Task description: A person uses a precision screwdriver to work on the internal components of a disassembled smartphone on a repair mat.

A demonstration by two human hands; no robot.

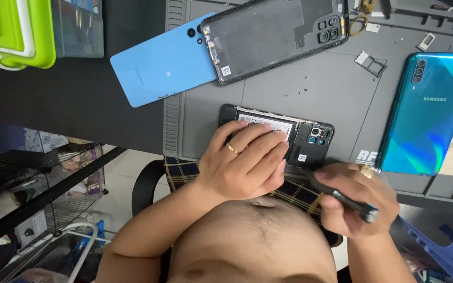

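Opened phone (310, 140) is pinned flat at mat (268, 99) front edge by left hand (242, 162), fingers spread over battery, long axis left-right; screwdriver (342, 198), pinched in right hand (357, 202), is angled w/ tip just beside phone's camera end.

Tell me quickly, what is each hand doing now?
Left hand: open, fingers pressing flat on the opened phone.
Right hand: closed around a dark screwdriver.
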